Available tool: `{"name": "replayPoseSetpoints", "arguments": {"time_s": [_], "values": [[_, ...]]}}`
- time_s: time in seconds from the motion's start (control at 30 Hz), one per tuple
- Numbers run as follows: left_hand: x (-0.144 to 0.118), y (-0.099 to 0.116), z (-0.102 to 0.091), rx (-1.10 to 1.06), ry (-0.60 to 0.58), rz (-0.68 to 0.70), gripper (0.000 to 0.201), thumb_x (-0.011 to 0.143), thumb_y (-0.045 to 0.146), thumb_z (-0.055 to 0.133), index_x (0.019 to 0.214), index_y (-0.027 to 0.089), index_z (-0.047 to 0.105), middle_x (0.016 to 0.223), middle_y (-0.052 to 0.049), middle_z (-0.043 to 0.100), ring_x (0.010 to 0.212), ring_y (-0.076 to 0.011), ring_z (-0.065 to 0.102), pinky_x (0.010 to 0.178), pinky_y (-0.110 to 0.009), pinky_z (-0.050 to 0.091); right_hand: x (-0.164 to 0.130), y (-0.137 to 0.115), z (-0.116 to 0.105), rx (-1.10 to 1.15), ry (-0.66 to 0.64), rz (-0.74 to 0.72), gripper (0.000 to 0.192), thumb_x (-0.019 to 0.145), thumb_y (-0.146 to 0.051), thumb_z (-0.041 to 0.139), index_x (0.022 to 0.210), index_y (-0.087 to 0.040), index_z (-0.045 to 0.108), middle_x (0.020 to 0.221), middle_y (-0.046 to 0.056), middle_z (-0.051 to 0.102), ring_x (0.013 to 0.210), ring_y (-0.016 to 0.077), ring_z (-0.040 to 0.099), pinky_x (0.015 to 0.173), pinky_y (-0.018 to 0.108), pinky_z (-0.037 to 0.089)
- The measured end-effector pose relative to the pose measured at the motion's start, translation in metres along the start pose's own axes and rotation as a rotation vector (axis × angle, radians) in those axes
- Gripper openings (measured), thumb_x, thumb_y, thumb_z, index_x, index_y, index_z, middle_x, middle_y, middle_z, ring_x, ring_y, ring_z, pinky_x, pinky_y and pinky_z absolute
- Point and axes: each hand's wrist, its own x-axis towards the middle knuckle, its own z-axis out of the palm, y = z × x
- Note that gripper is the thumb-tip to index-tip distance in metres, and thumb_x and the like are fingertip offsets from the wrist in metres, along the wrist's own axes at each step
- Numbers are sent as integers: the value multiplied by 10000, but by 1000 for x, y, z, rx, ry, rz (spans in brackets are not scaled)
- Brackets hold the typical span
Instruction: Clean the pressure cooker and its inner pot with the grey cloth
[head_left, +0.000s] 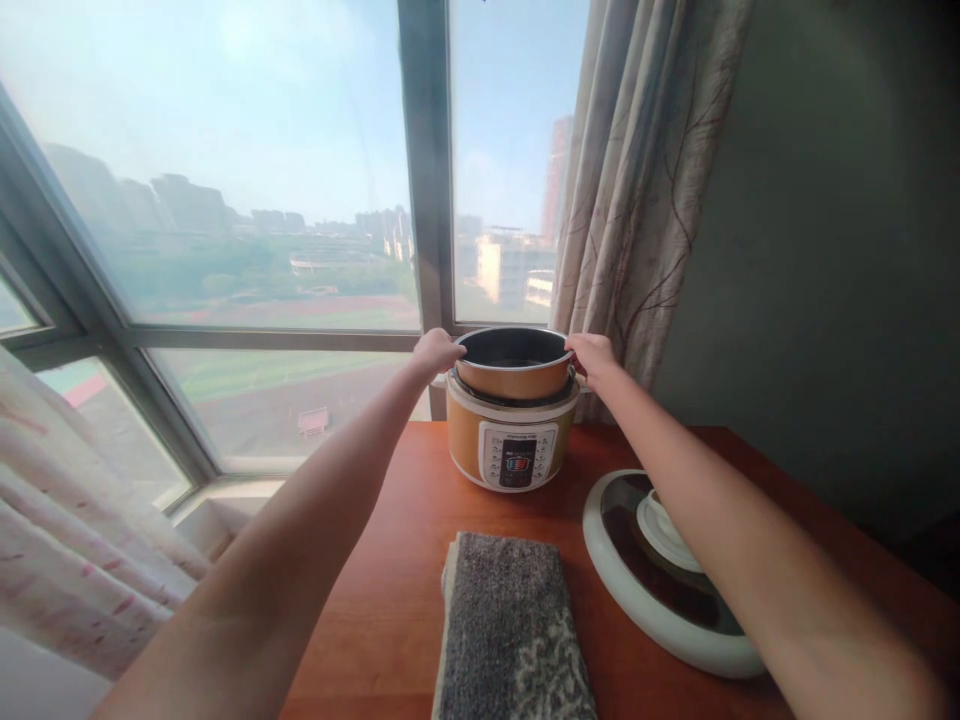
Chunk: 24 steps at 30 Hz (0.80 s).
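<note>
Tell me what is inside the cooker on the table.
A dark-lined inner pot sits partly in the cooker, its top raised above the rim. Both hands, left hand and right hand, grip it. The cooker's bottom is hidden.

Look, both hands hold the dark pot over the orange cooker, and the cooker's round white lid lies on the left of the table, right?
Not quite. The head view shows the round white lid on the right of the wooden table; the rest holds.

Head view, forward over table (390, 600)
</note>
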Motion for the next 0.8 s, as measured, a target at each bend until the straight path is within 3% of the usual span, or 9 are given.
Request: {"name": "replayPoseSetpoints", "arguments": {"time_s": [0.17,0.33,0.5,0.8], "values": [[1,-11,15,141,-19,27,101,739,246,649,691,157,655,608,-53,630,656,-182,637,657,-279,497,5,25,-14,-294,-5,-45,58,574,-174,669,577,-172,611,423,-84,423,455,82,396,442,195,282],[2,-9,20,295,-8,75,183,696,265,685,842,160,717,898,-157,733,902,-293,695,773,-352,526,10,38,-23,-545,-8,-118,83,556,-195,721,633,-178,694,501,-53,509,585,115,490,549,204,333],[0,-2,19,398,-38,71,267,680,275,710,921,163,744,1040,-193,743,1009,-332,690,828,-363,533,8,39,-22,-723,-44,-155,126,610,-250,718,710,-174,739,646,16,639,755,176,601,659,231,404],[-12,-4,23,380,-28,65,262,739,238,622,956,172,753,961,-166,759,910,-296,705,728,-318,529,-7,28,-21,-967,-132,-132,223,734,-236,640,874,-158,796,885,120,766,897,255,700,729,265,477]]}}
